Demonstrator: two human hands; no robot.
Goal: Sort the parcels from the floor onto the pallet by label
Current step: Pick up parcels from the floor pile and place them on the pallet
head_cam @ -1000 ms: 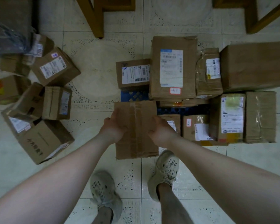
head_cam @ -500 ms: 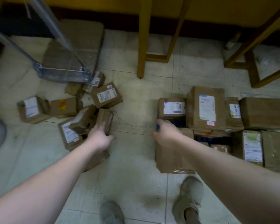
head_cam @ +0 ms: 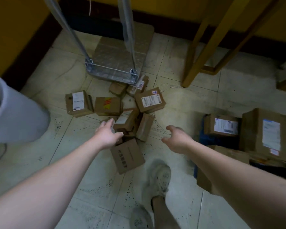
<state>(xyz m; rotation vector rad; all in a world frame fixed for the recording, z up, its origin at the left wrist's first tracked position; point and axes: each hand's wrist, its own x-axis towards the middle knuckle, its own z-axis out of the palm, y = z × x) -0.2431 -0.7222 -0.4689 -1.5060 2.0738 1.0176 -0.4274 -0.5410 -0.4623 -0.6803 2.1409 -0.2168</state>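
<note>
Nearest, back under the right forearm, the plain parcel (head_cam: 203, 181) gripped a second ago, now set down at the edge of the blue pallet (head_cam: 210, 140): one more sorted. Both hands off it and empty, right hand (head_cam: 177, 139) loosely cupped, left hand (head_cam: 108, 135) spread open. Under the left wrist, a printed carton (head_cam: 128, 157) lying flat, long axis roughly fore-and-aft. Just beyond that hand, likely next, a labelled parcel (head_cam: 126, 119) tipped on the heap, label up, long axis pointing away and rightward.

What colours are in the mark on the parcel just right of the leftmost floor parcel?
Red and yellow on the brown parcel, seen in the head view.
</note>
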